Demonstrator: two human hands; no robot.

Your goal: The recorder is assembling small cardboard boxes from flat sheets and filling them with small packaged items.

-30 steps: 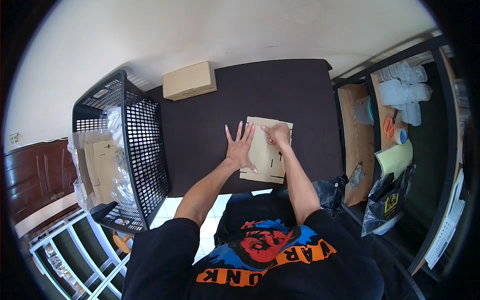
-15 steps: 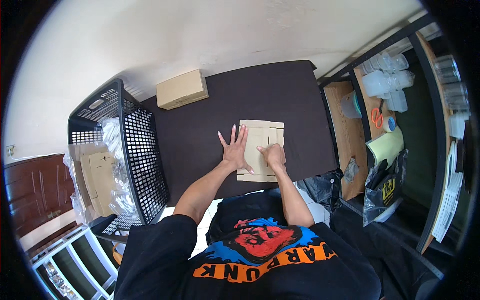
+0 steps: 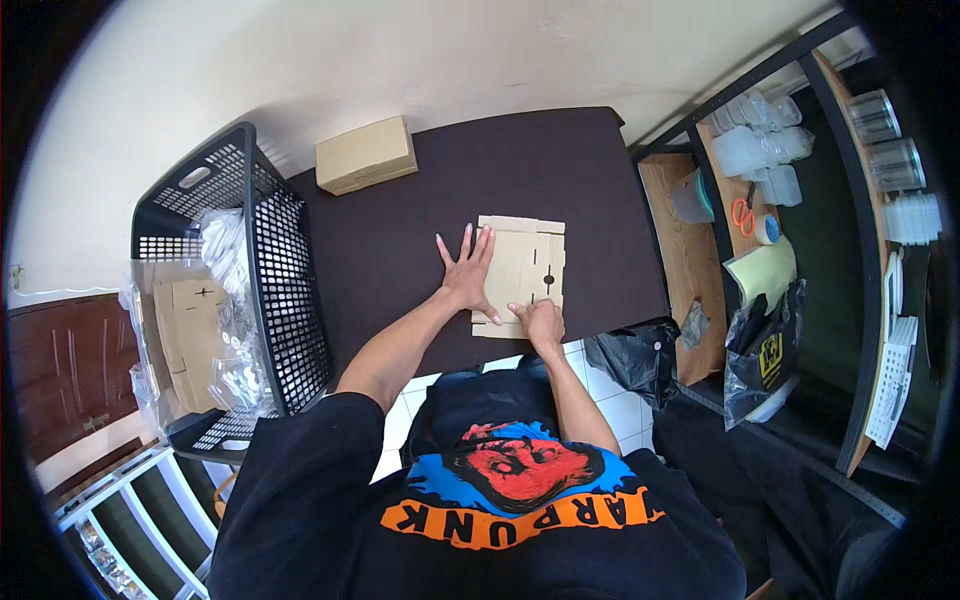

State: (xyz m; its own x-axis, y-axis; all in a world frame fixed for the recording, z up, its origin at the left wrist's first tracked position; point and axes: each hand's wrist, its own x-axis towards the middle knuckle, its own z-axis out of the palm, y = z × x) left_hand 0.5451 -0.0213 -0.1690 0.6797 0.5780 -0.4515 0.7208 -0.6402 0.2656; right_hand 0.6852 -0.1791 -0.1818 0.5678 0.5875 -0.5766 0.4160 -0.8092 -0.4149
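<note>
A flat piece of tan die-cut cardboard [image 3: 515, 262] with narrow slots and a small dark round hole lies on the dark cloth-covered table. My left hand [image 3: 467, 277] rests on its left side, fingers spread, some reaching past the edge onto the cloth. At the near right part of the cardboard, my right hand [image 3: 542, 322] presses down with curled fingers and the thumb pointing left. Whatever may be inside those fingers is hidden.
A closed tan box [image 3: 366, 157] sits at the table's far left. Left of the table, a black perforated basket [image 3: 285, 285] holds cardboard and clear plastic packs. On the right, shelves [image 3: 683, 260] carry plastic containers, orange-handled scissors [image 3: 742, 217] and a tape roll [image 3: 766, 229].
My right hand has slid toward me over the cardboard, uncovering the round hole and part of a slot. My left hand stays spread on the left side. The whole view has shifted slightly.
</note>
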